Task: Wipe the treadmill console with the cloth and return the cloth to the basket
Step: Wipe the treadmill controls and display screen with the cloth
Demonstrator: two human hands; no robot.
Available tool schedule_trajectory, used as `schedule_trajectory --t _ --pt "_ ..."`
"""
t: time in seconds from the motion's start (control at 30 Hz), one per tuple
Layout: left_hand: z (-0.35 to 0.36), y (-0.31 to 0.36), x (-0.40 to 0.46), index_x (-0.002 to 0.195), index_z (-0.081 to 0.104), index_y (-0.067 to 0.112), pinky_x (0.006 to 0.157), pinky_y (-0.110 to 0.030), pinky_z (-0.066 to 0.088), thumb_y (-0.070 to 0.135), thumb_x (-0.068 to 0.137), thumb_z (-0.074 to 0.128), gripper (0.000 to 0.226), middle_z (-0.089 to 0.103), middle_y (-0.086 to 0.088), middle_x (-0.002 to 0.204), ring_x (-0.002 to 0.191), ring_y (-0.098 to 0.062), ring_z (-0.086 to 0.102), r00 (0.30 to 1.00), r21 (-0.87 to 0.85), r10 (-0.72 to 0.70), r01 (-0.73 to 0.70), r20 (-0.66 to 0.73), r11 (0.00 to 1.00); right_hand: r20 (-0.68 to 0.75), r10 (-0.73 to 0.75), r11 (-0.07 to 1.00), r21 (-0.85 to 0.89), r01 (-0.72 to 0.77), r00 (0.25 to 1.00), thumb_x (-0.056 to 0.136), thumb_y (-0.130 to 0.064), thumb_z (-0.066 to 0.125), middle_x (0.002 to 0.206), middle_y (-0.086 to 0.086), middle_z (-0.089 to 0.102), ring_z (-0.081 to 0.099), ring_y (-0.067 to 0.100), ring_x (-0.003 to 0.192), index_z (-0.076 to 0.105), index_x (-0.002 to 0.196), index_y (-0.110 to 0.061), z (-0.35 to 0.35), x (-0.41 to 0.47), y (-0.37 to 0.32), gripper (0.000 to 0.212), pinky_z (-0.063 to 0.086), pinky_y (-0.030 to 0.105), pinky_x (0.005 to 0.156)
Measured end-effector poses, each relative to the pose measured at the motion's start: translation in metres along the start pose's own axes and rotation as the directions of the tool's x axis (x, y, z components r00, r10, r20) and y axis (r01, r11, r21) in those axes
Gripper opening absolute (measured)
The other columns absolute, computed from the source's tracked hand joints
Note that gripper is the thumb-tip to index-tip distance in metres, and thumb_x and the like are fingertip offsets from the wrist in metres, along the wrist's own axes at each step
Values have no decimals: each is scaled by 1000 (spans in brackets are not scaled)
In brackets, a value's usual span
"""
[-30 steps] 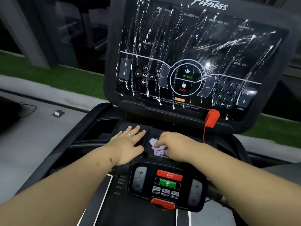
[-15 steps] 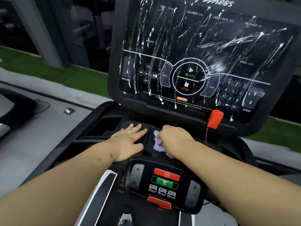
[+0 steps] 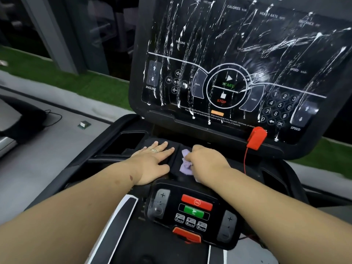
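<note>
**Ana:** Head camera looks down on the cloth (image 3: 185,165). It is a small lilac cloth, crumpled, and it lies on the black tray just below the treadmill console (image 3: 238,63), a little right of the tray's middle ridge.

**Ben:** Who holds it?

**Ana:** The right hand (image 3: 206,162). Its fingers are curled over the cloth and press it on the tray; only the left part of the cloth shows from under the hand.

**Ben:** And the other hand?

**Ana:** The left hand (image 3: 152,161) lies flat on the tray just beside the cloth, on the other side of the ridge. The fingers are straight and a little spread, and they hold nothing. One finger wears a ring (image 3: 154,150).

**Ben:** How is the console?

**Ana:** It stands tilted behind the hands. Its dark screen is covered with white streaks that run down to the lower edge. A red safety clip (image 3: 256,137) sits at the lower right of the console, and a thin red cord hangs from it.

**Ben:** Anything closer to the person?

**Ana:** Yes, a small control panel (image 3: 192,212) between the two forearms, with a red button above a green one. On the left I see grey floor, a black cable (image 3: 55,116) and a strip of green turf (image 3: 57,80).
</note>
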State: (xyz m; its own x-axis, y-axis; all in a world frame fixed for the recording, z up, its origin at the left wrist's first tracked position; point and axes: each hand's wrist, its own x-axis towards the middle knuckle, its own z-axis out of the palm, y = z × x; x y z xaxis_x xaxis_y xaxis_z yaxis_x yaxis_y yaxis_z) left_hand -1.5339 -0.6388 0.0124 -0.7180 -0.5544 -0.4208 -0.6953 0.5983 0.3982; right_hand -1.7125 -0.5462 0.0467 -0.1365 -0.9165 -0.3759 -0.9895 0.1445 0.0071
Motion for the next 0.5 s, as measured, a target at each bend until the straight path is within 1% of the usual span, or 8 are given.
schedule_trajectory --t 0.07,0.13,0.2,0.27,0.3,0.33,0.43,0.5 --pt "0 1 1 161 7 45 127 -34 -6 40 103 39 67 -10 14 170 156 -10 -14 1000 10 0 0 1 1000 62 -92 995 54 89 994 99 -26 57 117 2 54 59 27 101 68 125 -29 1 -9 7 28 49 34 82" --pt "0 1 0 161 7 44 127 -34 -6 40 103 39 67 -10 14 170 156 -10 -14 1000 13 -3 3 -3 1000 92 -99 995 35 96 991 99 -28 58 112 0 55 61 28 102 72 118 -32 -3 -13 7 24 52 35 86" --pt "0 1 1 161 7 45 127 -34 -6 40 103 38 67 -9 14 170 156 -10 -14 1000 12 -1 1 -4 1000 49 -36 998 -55 39 998 90 -20 68 101 -1 54 62 26 86 72 103 -25 -9 -1 3 14 55 34 79" --pt "2 0 1 161 7 45 127 -34 -5 39 103 38 67 -9 14 170 156 -10 -14 1000 14 -1 1 -8 1000 -2 41 997 -66 -41 999 79 -14 76 91 -3 45 52 19 63 63 90 -22 -12 7 -6 19 49 30 67" --pt "2 0 1 161 7 45 127 -34 -5 39 103 38 67 -9 14 170 156 -10 -14 1000 15 -3 3 -11 1000 -4 42 997 -63 -43 999 78 -13 75 89 -3 43 47 17 59 60 89 -21 -9 9 -7 20 46 30 66" --pt "2 -1 1 161 7 45 127 -34 -5 40 103 38 67 -9 14 170 156 -9 -14 1000 13 -3 3 -12 1000 24 28 998 -56 -27 999 81 -13 71 90 -3 44 48 17 62 62 92 -20 -4 9 -6 16 48 30 69" --pt "2 -1 1 161 8 45 127 -34 -5 40 103 39 66 -9 15 170 156 -9 -14 1000 8 1 -1 -10 1000 47 -59 995 83 55 997 90 -17 60 96 -6 55 63 25 94 71 114 -25 3 -9 4 28 52 33 83" --pt "1 -1 1 161 8 44 127 -35 -5 40 102 39 67 -9 14 170 156 -10 -14 1000 9 1 -1 -10 1000 54 -15 995 97 9 998 89 -20 64 98 -7 59 65 25 95 72 108 -28 -2 -6 5 22 55 34 85"
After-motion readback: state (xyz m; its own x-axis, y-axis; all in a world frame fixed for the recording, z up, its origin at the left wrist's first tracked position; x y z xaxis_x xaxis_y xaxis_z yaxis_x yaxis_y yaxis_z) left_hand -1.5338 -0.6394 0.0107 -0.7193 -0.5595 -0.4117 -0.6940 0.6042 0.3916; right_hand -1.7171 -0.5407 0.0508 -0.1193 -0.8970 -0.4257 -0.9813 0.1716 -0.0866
